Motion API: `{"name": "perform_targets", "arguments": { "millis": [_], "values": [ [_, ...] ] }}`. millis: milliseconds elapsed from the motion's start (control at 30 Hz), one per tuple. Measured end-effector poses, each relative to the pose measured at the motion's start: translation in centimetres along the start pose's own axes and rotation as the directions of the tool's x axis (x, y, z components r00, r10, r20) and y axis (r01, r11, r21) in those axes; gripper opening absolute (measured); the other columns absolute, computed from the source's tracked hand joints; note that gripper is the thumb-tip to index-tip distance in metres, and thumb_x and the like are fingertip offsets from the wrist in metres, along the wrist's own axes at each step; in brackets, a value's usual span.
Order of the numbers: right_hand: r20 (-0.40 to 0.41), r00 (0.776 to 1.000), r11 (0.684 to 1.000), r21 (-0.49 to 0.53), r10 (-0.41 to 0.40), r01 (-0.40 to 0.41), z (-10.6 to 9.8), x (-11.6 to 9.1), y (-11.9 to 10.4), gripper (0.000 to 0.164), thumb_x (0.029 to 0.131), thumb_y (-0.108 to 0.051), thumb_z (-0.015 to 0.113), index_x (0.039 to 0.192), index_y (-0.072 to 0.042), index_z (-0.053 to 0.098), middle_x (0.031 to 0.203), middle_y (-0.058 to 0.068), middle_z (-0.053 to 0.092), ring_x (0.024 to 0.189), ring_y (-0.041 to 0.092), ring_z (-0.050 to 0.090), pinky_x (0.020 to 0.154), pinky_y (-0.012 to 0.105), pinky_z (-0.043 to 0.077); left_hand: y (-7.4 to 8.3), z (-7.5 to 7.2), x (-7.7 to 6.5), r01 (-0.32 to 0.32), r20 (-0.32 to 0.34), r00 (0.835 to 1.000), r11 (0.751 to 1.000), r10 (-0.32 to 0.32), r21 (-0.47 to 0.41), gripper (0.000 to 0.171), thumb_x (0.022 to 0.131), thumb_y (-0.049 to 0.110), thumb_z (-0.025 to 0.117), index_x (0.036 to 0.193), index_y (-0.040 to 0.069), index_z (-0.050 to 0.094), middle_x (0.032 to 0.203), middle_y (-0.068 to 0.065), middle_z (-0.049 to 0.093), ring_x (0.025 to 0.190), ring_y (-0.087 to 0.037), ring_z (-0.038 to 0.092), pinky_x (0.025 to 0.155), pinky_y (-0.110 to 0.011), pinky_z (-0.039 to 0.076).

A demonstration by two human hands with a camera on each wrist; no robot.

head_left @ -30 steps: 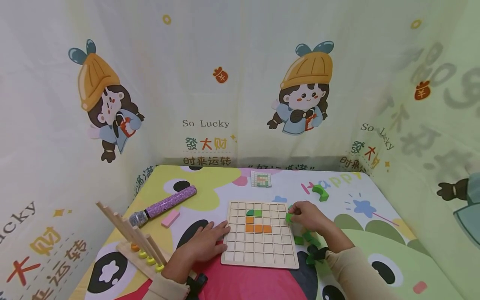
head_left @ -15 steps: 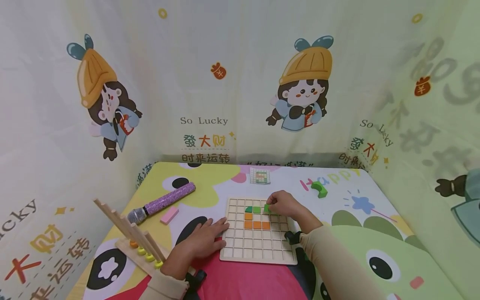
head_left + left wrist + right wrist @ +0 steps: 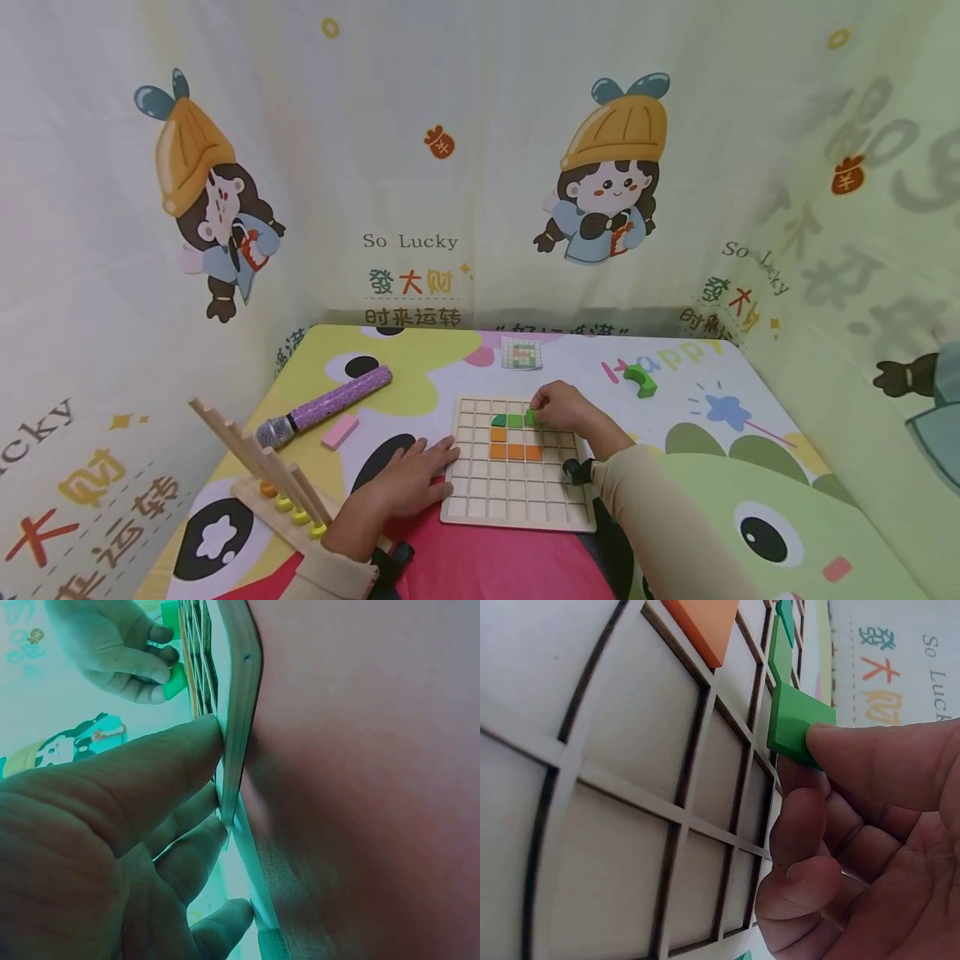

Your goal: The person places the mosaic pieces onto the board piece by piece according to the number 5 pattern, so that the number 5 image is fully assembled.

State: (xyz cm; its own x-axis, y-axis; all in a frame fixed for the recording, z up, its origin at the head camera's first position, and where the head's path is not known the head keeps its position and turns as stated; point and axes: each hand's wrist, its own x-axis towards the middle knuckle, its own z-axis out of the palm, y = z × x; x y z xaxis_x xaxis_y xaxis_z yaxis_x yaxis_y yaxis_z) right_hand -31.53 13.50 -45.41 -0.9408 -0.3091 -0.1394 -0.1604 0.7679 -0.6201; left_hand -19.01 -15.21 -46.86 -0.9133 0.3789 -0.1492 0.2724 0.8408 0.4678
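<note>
A wooden grid board (image 3: 480,500) lies on the patterned table. My right hand (image 3: 564,407) is over its upper part, pinching a green square block (image 3: 795,720) between thumb and fingers. The block is at the cell just right of another green square (image 3: 514,422), slightly tilted in the right wrist view. Left of that sits a dark green round-edged piece (image 3: 498,421). Several orange squares (image 3: 516,452) fill cells below. My left hand (image 3: 408,479) lies with fingers extended at the board's left edge, its fingertips touching the edge in the left wrist view.
A printed pattern card (image 3: 521,354) lies behind the board, a green curved block (image 3: 641,381) at the back right. On the left are a purple glitter microphone (image 3: 337,400), a pink block (image 3: 340,432) and a wooden peg stand (image 3: 273,500) with coloured rings.
My right hand has carried the green square block from beside the board's right edge leftward onto the grid, lastly shifting only slightly. The left hand has stayed in place.
</note>
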Motion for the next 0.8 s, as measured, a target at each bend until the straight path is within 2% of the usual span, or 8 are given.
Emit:
{"name": "perform_targets", "arguments": {
  "millis": [200,467,567,700,800],
  "values": [
    [-0.006,1.0,1.0,-0.02,-0.001,0.0,0.42,0.04,0.07,0.005,0.09,-0.003,0.069,0.091,-0.005,0.073,0.089,0.003,0.067,0.085,0.019,0.056,0.082,0.038,0.051,-0.17,0.06,-0.05,-0.006,-0.007,1.0,1.0,0.006,-0.003,0.059,0.097,0.028,0.07,0.152,0.014,0.054,0.165,-0.007,0.041,0.153,-0.05,0.029,0.12,-0.073,0.02],
    [-0.018,1.0,0.996,-0.09,-0.012,0.01,0.61,-0.06,-0.21,0.006,0.09,-0.008,0.071,0.088,-0.003,0.073,0.083,0.001,0.067,0.081,0.018,0.056,0.078,0.035,0.052,-0.22,0.31,-0.1,-0.001,-0.006,1.0,1.0,0.001,-0.01,0.059,0.097,0.028,0.07,0.153,0.015,0.053,0.166,-0.006,0.041,0.154,-0.049,0.028,0.121,-0.073,0.019],
    [-0.024,1.0,0.993,-0.116,-0.011,0.008,0.72,0.09,-0.28,0.004,0.089,-0.006,0.071,0.088,-0.006,0.074,0.083,0.0,0.068,0.081,0.018,0.057,0.08,0.036,0.053,-0.19,0.3,-0.11,-0.003,-0.007,1.0,1.0,0.003,-0.011,0.059,0.098,0.028,0.07,0.153,0.014,0.053,0.166,-0.006,0.041,0.154,-0.049,0.027,0.121,-0.073,0.019],
    [-0.03,0.999,0.986,-0.166,-0.032,0.027,0.78,0.29,-0.34,0.009,0.087,-0.004,0.07,0.089,-0.01,0.076,0.087,0.001,0.072,0.084,0.019,0.059,0.085,0.039,0.054,-0.22,0.24,-0.03,-0.003,-0.007,1.0,1.0,0.003,-0.007,0.059,0.098,0.028,0.07,0.152,0.014,0.054,0.165,-0.006,0.041,0.153,-0.049,0.028,0.121,-0.073,0.02],
    [-0.037,0.998,0.984,-0.169,-0.056,0.049,0.48,-0.05,-0.36,0.014,0.087,-0.003,0.067,0.095,-0.009,0.077,0.094,0.004,0.074,0.088,0.021,0.062,0.086,0.042,0.055,-0.24,0.26,0.03,-0.009,-0.006,1.0,1.0,0.009,-0.004,0.059,0.097,0.028,0.071,0.152,0.014,0.054,0.165,-0.007,0.042,0.153,-0.05,0.029,0.12,-0.074,0.02]
  ]
}}
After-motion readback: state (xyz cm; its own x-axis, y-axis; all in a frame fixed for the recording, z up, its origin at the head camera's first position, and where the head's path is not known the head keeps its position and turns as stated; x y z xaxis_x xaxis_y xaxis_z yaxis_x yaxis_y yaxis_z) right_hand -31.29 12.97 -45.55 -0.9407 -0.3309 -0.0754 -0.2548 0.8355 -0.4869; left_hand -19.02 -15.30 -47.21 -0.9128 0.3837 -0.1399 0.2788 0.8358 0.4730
